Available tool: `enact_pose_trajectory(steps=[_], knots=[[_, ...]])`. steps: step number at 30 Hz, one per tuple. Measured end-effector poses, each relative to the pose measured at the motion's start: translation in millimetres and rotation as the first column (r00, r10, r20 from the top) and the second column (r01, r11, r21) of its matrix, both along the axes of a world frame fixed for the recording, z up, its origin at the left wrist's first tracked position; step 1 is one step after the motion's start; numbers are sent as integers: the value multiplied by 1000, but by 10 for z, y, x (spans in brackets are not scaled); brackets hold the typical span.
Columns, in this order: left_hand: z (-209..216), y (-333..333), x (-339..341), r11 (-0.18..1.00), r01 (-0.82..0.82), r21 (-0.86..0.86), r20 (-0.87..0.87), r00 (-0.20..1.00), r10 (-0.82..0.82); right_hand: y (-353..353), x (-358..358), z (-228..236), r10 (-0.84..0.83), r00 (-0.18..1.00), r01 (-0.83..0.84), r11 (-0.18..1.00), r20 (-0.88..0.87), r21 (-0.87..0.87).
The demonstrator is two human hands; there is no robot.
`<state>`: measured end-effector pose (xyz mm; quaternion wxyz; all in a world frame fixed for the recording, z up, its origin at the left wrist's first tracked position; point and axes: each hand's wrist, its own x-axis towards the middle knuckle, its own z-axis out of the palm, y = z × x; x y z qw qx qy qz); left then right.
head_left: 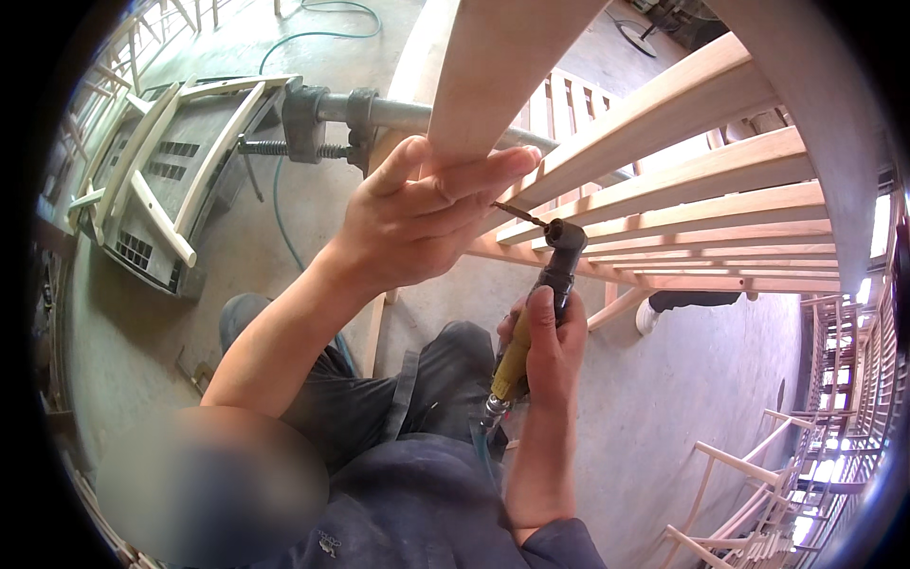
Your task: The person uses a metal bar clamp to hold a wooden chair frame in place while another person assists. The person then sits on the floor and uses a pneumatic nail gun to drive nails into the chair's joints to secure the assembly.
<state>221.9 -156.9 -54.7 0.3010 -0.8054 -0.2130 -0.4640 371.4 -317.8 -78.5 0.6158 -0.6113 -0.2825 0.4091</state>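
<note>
1. I'm watching the worker from behind, taking straight ahead as 12 o'clock. The right hand point(552, 346) is wrapping firmly around a yellow-and-black angle drill point(513, 365), its grip closing on the body just below the head.
2. The drill is standing just right of centre, its head pointing up toward 1 o'clock. Its slim bit point(523, 215) is aiming toward 10 o'clock, the tip lying close to the left hand point(412, 218); I cannot tell whether it is touching wood.
3. The left hand is touching the lower end of a pale wooden board point(502, 81) at 12 o'clock, fingers stretching toward 2 o'clock; I cannot tell how firmly its grip is closing.
4. A slatted wooden frame point(701, 182) is spreading from the drill toward 2 o'clock.
5. A dark clamp point(360, 133) is sitting on a metal pipe point(403, 114) at 11 o'clock.
6. Curved wooden pieces point(163, 218) are resting on a dark slotted stand point(133, 249) at 10 o'clock.
7. Wooden frames point(739, 464) are standing at 4 o'clock.
</note>
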Motion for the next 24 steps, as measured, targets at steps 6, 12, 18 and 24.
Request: enact_pose_trajectory(steps=[6, 12, 18, 24], knots=[[-57, 7, 10, 1000, -3, -15, 24, 1000, 4, 39, -8, -7, -6, 1000, 6, 1000, 18, 6], [-111, 35, 52, 997, -65, 38, 24, 998, 64, 64, -30, -36, -34, 997, 35, 999, 67, -8], [-108, -82, 96, 997, -47, -66, 39, 998, 50, 66, -78, 33, -61, 996, 65, 997, 70, -49], [-114, -708, 22, 684, 448, -576, 344, 892, -294, 100, -62, 4, -63, 986, 69, 997, 154, -29]])
